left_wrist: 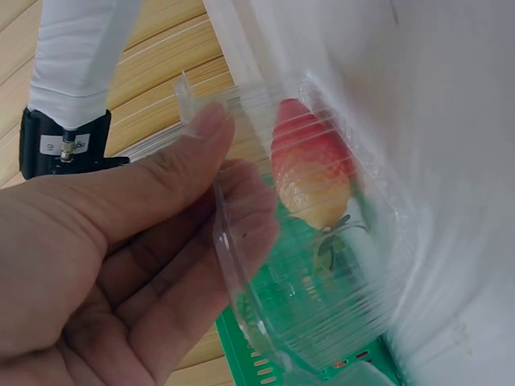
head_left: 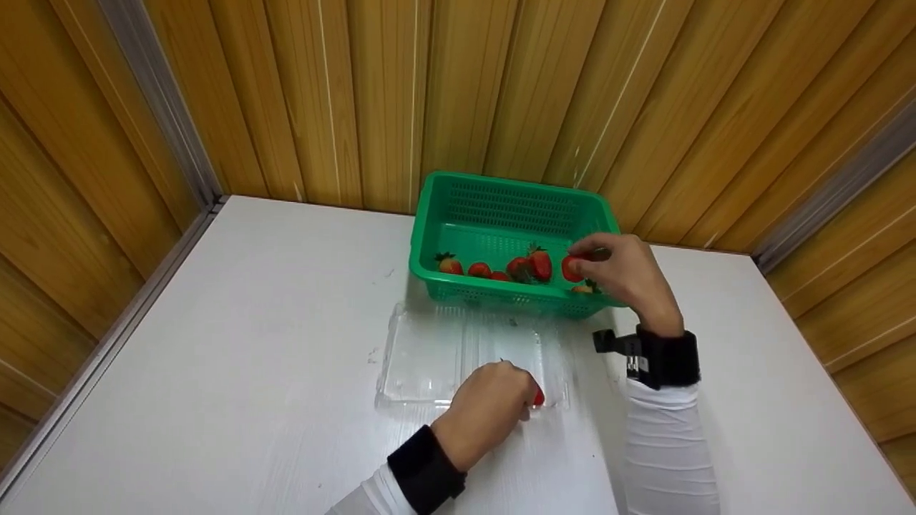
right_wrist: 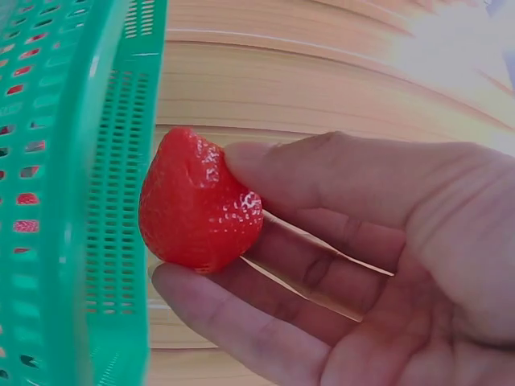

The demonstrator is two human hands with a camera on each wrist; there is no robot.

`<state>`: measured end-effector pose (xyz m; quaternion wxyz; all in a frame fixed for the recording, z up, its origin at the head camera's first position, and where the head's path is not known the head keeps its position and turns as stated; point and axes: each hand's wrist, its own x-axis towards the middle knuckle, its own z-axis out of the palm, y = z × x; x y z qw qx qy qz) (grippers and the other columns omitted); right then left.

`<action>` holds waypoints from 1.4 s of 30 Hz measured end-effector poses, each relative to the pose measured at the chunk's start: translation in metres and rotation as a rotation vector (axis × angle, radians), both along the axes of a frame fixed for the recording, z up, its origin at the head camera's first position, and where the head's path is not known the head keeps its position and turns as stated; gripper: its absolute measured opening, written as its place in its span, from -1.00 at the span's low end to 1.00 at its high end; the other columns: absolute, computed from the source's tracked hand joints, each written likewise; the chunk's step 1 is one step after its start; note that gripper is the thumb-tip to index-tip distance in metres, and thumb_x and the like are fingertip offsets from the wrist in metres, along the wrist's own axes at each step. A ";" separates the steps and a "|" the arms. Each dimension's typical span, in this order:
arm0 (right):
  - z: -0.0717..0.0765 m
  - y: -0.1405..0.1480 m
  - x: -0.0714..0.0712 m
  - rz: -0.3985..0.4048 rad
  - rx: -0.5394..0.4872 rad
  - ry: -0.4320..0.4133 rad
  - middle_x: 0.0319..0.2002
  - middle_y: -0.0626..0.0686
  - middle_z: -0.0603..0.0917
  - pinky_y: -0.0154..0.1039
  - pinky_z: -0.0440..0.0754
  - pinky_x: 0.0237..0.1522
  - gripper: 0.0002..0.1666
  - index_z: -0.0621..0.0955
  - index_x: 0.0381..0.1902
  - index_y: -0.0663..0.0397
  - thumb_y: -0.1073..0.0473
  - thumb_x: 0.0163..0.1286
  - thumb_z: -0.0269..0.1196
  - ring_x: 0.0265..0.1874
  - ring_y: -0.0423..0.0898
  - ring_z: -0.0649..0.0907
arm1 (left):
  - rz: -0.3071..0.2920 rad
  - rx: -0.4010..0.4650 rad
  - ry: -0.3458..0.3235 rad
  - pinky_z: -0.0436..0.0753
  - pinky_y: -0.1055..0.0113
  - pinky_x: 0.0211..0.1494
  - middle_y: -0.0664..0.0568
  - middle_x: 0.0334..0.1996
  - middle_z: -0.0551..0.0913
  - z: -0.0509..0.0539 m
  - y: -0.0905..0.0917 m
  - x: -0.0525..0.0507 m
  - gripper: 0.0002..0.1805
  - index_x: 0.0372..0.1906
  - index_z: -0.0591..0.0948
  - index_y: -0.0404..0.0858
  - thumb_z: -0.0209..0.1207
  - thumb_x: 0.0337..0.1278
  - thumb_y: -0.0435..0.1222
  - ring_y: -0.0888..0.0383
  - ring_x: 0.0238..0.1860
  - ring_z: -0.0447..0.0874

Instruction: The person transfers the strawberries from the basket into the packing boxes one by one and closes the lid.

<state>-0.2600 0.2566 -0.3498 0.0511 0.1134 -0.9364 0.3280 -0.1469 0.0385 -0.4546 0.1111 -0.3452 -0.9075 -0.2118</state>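
A red strawberry [right_wrist: 201,201] is pinched between the thumb and fingers of my right hand [head_left: 626,275], over the right end of the green basket [head_left: 422,236]. Several strawberries [head_left: 539,265] lie along the basket's near side. In front of the basket a clear plastic container [head_left: 422,357] lies on the table. My left hand [head_left: 490,400] pinches its near wall between thumb and fingers, as the left wrist view shows. One strawberry [left_wrist: 310,165], red with a pale end and green leaves, lies inside the container beside that hand.
The white table [head_left: 250,357] extends to both sides of the container. Wood-patterned panels [head_left: 372,107] stand behind the basket and at both sides, with grey metal posts in the corners.
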 end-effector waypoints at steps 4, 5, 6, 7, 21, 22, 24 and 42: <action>0.003 -0.004 0.009 0.030 -0.011 0.036 -0.02 0.19 0.78 -0.29 0.63 -0.15 -0.74 0.78 0.05 0.19 0.21 0.48 0.39 -0.02 0.14 0.71 | -0.004 0.009 -0.008 0.60 0.54 -0.21 0.27 -0.35 0.82 -0.001 0.000 0.000 -0.73 -0.29 0.90 -0.08 0.55 -0.13 -0.47 0.33 -0.27 0.75; 0.004 -0.005 0.011 0.038 -0.010 0.046 -0.02 0.19 0.78 -0.29 0.62 -0.14 -0.74 0.78 0.05 0.19 0.22 0.48 0.39 0.00 0.15 0.71 | -0.006 0.011 -0.010 0.60 0.54 -0.21 0.26 -0.34 0.82 -0.001 -0.001 0.000 -0.73 -0.28 0.90 -0.09 0.55 -0.13 -0.47 0.33 -0.27 0.75; 0.004 -0.006 0.013 0.045 -0.010 0.051 -0.01 0.18 0.78 -0.29 0.63 -0.14 -0.74 0.78 0.05 0.19 0.22 0.48 0.39 0.02 0.15 0.71 | -0.006 0.012 -0.011 0.60 0.54 -0.21 0.26 -0.34 0.83 -0.001 -0.001 0.000 -0.73 -0.28 0.90 -0.09 0.55 -0.13 -0.47 0.32 -0.27 0.75; 0.004 -0.007 0.015 0.052 -0.008 0.057 -0.01 0.18 0.78 -0.28 0.63 -0.13 -0.74 0.78 0.06 0.19 0.22 0.48 0.39 0.04 0.16 0.70 | -0.006 0.013 -0.012 0.60 0.54 -0.21 0.27 -0.34 0.83 -0.001 -0.001 0.000 -0.73 -0.28 0.90 -0.09 0.55 -0.13 -0.47 0.32 -0.27 0.75; 0.003 -0.019 0.039 0.148 -0.037 0.121 -0.04 0.06 0.80 -0.25 0.64 -0.04 -0.77 0.82 0.02 0.11 0.23 0.43 0.45 0.04 0.10 0.73 | -0.014 0.031 -0.013 0.60 0.53 -0.20 0.27 -0.34 0.83 0.000 -0.001 0.000 -0.73 -0.28 0.90 -0.09 0.55 -0.14 -0.48 0.31 -0.26 0.75; 0.002 -0.019 0.040 0.155 -0.040 0.126 -0.04 0.05 0.81 -0.30 0.63 -0.05 -0.76 0.82 0.01 0.11 0.24 0.42 0.45 0.03 0.08 0.73 | -0.014 0.029 -0.015 0.61 0.53 -0.20 0.27 -0.34 0.83 0.000 -0.001 0.000 -0.73 -0.28 0.90 -0.09 0.55 -0.14 -0.48 0.31 -0.27 0.74; -0.001 -0.019 0.043 0.172 -0.053 0.129 -0.05 0.05 0.80 -0.38 0.62 -0.06 -0.77 0.82 0.01 0.10 0.26 0.40 0.46 0.01 0.06 0.73 | -0.011 0.019 -0.012 0.61 0.52 -0.21 0.27 -0.35 0.82 0.000 -0.001 0.000 -0.73 -0.28 0.90 -0.09 0.55 -0.13 -0.47 0.30 -0.28 0.74; -0.017 -0.026 0.054 0.312 -0.087 0.107 -0.13 -0.09 0.80 -0.20 0.72 -0.03 -0.80 0.83 -0.06 0.05 0.30 0.36 0.49 -0.08 -0.07 0.74 | -0.005 0.014 -0.055 0.63 0.51 -0.18 0.24 -0.34 0.82 0.001 0.000 0.000 -0.78 -0.26 0.89 -0.13 0.56 -0.03 -0.46 0.29 -0.26 0.75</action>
